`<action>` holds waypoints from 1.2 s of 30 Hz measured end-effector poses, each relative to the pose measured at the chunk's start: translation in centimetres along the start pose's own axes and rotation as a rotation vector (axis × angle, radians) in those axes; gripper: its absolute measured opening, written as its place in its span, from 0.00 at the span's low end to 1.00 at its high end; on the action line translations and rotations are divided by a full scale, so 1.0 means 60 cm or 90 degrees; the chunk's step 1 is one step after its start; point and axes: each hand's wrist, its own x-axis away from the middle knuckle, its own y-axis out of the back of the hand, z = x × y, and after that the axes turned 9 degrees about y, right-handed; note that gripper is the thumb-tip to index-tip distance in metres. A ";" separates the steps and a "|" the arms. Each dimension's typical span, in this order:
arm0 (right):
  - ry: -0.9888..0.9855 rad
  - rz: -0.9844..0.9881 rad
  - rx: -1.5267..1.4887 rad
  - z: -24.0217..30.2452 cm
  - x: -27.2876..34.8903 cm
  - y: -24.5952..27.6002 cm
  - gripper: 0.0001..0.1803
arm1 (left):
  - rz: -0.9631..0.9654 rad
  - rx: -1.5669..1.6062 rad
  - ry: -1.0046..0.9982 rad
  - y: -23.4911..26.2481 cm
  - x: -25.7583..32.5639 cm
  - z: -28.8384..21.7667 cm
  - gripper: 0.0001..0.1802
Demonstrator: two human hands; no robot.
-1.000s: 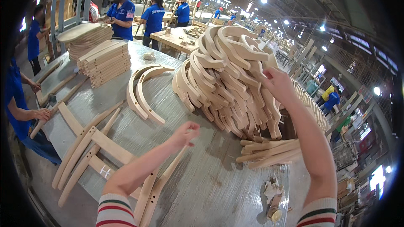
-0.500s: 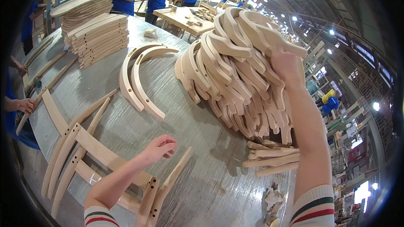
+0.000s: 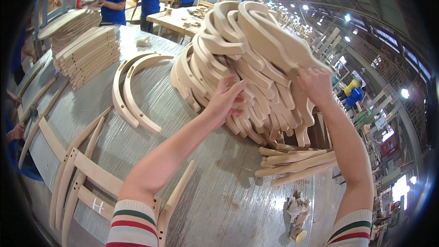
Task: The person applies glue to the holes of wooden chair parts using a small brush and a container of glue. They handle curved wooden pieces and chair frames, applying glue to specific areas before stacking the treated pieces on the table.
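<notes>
A tall heap of curved pale wooden chair parts (image 3: 270, 105) stands on the metal-topped table. Its upper right piece, a broad curved wooden rail (image 3: 281, 45), has its lower end in my right hand (image 3: 315, 86), whose fingers are closed round it. Against the front left of the heap, my left hand (image 3: 225, 101) hovers with fingers spread, holding nothing; whether its fingertips touch the wood I cannot tell. Two curved wooden pieces (image 3: 130, 93) with drilled holes lie side by side left of the heap. A partly joined chair frame (image 3: 98, 167) rests below them, partly behind my left forearm.
Several tapered wooden sticks (image 3: 297, 161) lie at the heap's foot, near a crumpled rag (image 3: 297, 206). At the far left are stacked slats (image 3: 89, 57) and rounded panels (image 3: 68, 25). A co-worker's hand (image 3: 17, 131) shows at the left edge; people in blue work beyond.
My left hand has risen from above the chair frame to the heap's front. The rail in my right hand has swung outward and lower at its near end. The whole view has shifted slightly.
</notes>
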 end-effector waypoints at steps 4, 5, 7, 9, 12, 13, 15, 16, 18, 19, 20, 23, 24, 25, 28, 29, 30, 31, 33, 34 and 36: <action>-0.104 -0.113 -0.058 0.021 -0.078 0.061 0.25 | -0.030 -0.035 -0.064 -0.067 -0.075 -0.030 0.40; -0.154 -0.162 -0.059 0.013 -0.104 0.062 0.28 | -0.031 -0.043 -0.068 -0.085 -0.078 -0.039 0.41; -0.250 -0.131 -0.131 0.012 -0.153 0.052 0.36 | -0.015 -0.071 -0.058 -0.118 -0.082 -0.025 0.41; -0.280 -0.052 -0.119 0.029 -0.196 0.034 0.42 | -0.003 -0.115 -0.045 -0.136 -0.073 0.009 0.39; -0.343 0.090 -0.166 0.013 -0.227 0.011 0.45 | 0.087 -0.205 -0.039 -0.132 -0.047 0.091 0.30; -0.359 0.143 -0.194 0.010 -0.236 0.008 0.45 | 0.096 -0.205 -0.033 -0.127 -0.029 0.116 0.26; -0.332 0.222 -0.253 -0.007 -0.253 0.020 0.39 | 0.097 -0.215 0.007 -0.099 -0.011 0.134 0.22; -0.316 0.265 -0.284 -0.006 -0.258 0.021 0.35 | 0.089 -0.225 0.044 -0.076 -0.002 0.137 0.21; -0.349 0.220 -0.303 0.028 -0.265 0.017 0.33 | 0.047 -0.220 0.103 -0.030 0.019 0.137 0.18; -0.371 0.185 -0.292 0.024 -0.268 0.022 0.31 | 0.023 -0.207 0.105 -0.014 0.019 0.127 0.17; -0.392 0.184 -0.294 0.021 -0.261 0.026 0.33 | 0.002 -0.193 0.109 0.001 0.019 0.119 0.15; -0.495 0.136 -0.402 0.013 -0.222 0.023 0.36 | -0.047 -0.154 0.095 0.015 0.021 0.091 0.13; -0.554 0.090 -0.422 0.023 -0.209 0.013 0.40 | -0.061 -0.140 0.087 0.014 0.019 0.081 0.12; -0.570 0.049 -0.450 0.029 -0.200 0.018 0.41 | -0.070 -0.135 0.070 0.012 0.018 0.070 0.12; -0.641 -0.032 -0.554 0.029 -0.161 0.022 0.45 | -0.066 -0.120 0.014 -0.004 0.010 0.048 0.13; -0.670 -0.071 -0.592 0.025 -0.146 0.019 0.44 | -0.065 -0.127 -0.006 -0.014 0.006 0.045 0.13; -0.694 -0.114 -0.637 0.025 -0.138 0.023 0.43 | -0.070 -0.137 -0.027 -0.021 0.005 0.038 0.13; -0.718 -0.159 -0.679 0.020 -0.126 0.030 0.43 | -0.073 -0.145 -0.049 -0.028 0.006 0.033 0.13; -0.755 -0.345 -0.971 0.019 -0.100 0.052 0.39 | -0.088 -0.184 -0.095 -0.034 0.013 0.022 0.14; -0.765 -0.443 -1.112 0.017 -0.076 0.071 0.37 | -0.101 -0.200 -0.122 -0.045 0.020 0.015 0.14; -0.789 -0.529 -1.193 0.016 -0.008 0.112 0.34 | -0.128 -0.246 -0.148 -0.060 0.037 -0.001 0.18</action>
